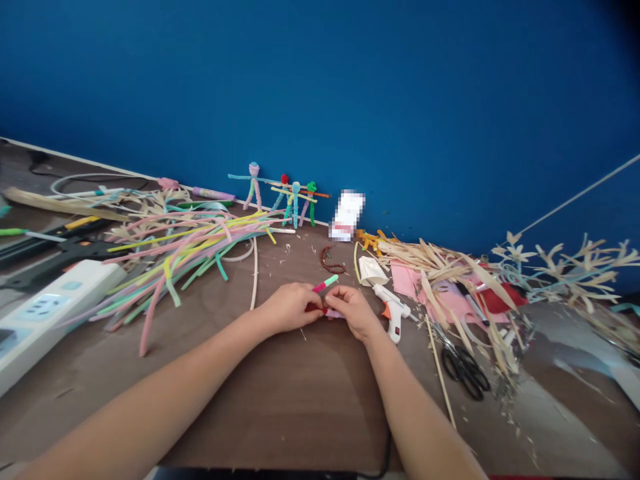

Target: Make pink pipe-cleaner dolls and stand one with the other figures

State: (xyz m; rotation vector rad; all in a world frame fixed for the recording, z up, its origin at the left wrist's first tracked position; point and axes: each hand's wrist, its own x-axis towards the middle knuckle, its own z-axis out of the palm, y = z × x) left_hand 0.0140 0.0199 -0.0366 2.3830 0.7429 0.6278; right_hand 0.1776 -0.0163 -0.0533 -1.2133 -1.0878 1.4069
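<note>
My left hand (289,307) and my right hand (354,309) meet at the middle of the brown table (280,393), fingers pinched together. Between them they grip a small piece made of pipe cleaners (325,285), with a pink and green end sticking up and a red and pale pink part at the fingertips. A white and orange glue gun (393,308) lies just right of my right hand. A pile of colourful pipe cleaners (185,253) spreads out to the left.
Several pipe-cleaner figures (287,193) lean on the blue wall. A white power strip (45,310) lies far left. Black scissors (467,367), straw strips (450,267), pink paper (450,300) and a brown bead string (330,260) lie to the right.
</note>
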